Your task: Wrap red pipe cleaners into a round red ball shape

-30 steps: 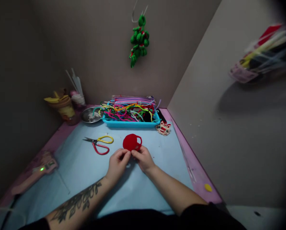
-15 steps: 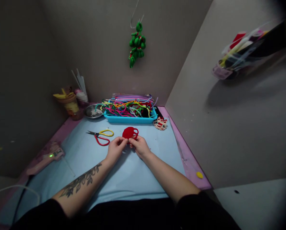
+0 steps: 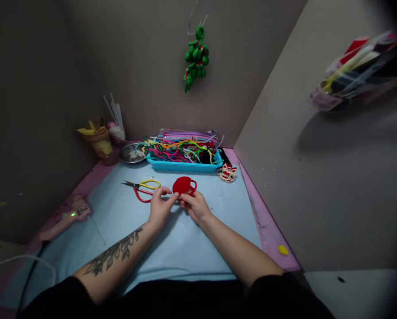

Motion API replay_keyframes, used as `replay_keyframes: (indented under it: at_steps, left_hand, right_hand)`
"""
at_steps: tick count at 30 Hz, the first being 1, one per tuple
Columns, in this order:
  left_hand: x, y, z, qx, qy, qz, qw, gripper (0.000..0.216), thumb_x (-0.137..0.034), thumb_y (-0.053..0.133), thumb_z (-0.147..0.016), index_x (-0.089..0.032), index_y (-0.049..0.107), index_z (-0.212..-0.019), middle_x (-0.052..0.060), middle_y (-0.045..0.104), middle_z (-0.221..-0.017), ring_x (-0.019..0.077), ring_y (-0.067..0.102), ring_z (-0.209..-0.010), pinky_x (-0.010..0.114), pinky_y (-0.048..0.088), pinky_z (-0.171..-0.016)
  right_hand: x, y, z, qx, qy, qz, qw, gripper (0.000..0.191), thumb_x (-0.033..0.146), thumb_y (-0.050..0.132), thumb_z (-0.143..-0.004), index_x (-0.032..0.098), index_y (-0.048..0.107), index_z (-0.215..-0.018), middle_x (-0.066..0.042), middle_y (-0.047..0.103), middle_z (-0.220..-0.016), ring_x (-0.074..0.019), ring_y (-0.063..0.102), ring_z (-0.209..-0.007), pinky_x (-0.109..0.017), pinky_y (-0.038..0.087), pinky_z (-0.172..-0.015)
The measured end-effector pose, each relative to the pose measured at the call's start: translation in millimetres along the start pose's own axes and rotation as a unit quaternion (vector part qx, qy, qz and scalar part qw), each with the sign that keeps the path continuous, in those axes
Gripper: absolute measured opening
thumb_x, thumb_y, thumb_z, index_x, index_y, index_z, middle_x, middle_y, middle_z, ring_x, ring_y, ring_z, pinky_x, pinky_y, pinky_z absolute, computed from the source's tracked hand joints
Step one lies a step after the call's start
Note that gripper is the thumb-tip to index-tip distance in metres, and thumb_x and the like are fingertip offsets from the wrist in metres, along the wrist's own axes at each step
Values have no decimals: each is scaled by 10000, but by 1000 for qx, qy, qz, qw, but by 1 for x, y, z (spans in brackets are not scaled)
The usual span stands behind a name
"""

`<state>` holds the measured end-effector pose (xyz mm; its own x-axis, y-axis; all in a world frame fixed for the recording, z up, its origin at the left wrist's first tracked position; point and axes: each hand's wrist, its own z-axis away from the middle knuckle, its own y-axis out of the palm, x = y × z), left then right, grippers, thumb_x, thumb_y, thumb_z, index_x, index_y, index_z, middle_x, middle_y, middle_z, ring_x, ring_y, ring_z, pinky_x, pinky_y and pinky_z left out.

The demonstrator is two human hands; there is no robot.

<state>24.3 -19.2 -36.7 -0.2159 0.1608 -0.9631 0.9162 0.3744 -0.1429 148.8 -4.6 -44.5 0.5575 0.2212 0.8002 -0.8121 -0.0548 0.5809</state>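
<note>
A round red fuzzy piece (image 3: 181, 185), apparently coiled pipe cleaner with a loop on its right side, is held just above the blue cloth (image 3: 198, 248). My right hand (image 3: 194, 206) pinches its lower edge between thumb and fingers. At the lower left edge, the thumb of my left hand (image 3: 161, 206) touches the piece, its index finger curled and lifted away; the fingers underneath are hidden. Just left of that hand lie scissors (image 3: 136, 186) with one yellow and one red handle, partly covered by its fingers.
Behind stands a blue tray (image 3: 185, 167) of colourful pipe cleaners, between a metal bowl (image 3: 133, 153) and a cream-and-red decoration (image 3: 227, 173). A pink glue gun (image 3: 68, 219) lies left. A yellow cup (image 3: 101, 144) stands back left; a green ornament (image 3: 197, 57) hangs above.
My left index finger has lifted off the red piece and curled back, widening its gap from the thumb. My right hand keeps its pinch. The camera view has shifted slightly left.
</note>
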Motion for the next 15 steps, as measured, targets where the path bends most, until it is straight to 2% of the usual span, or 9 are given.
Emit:
replay_keyframes:
  at_steps: [5, 10, 15]
  left_hand:
    - [-9, -2, 5, 79, -43, 44, 995, 242, -384, 663, -707, -159, 697, -788, 56, 687, -743, 179, 603, -690, 317, 480, -691]
    - [-9, -2, 6, 64, -51, 73, 994, 249, -361, 678, -693, -155, 722, -826, 69, 720, -818, 195, 641, -753, 313, 494, -735]
    - [-8, 0, 4, 39, -55, 98, 993, 231, -342, 712, -657, -157, 706, -796, 61, 708, -771, 188, 633, -714, 313, 499, -712]
  right_hand:
    - [3, 0, 4, 20, -44, 55, 997, 160, 240, 742, -581, 147, 664, -686, 16, 611, -553, -89, 525, -498, -220, 437, -520]
    - [1, -1, 4, 10, -78, 126, 989, 120, 250, 711, -625, 165, 686, -706, 0, 653, -616, -121, 576, -585, -264, 477, -636]
    - [-3, -7, 2, 16, -88, 158, 983, 146, 285, 722, -629, 166, 697, -710, -22, 681, -678, -151, 599, -663, -304, 485, -726]
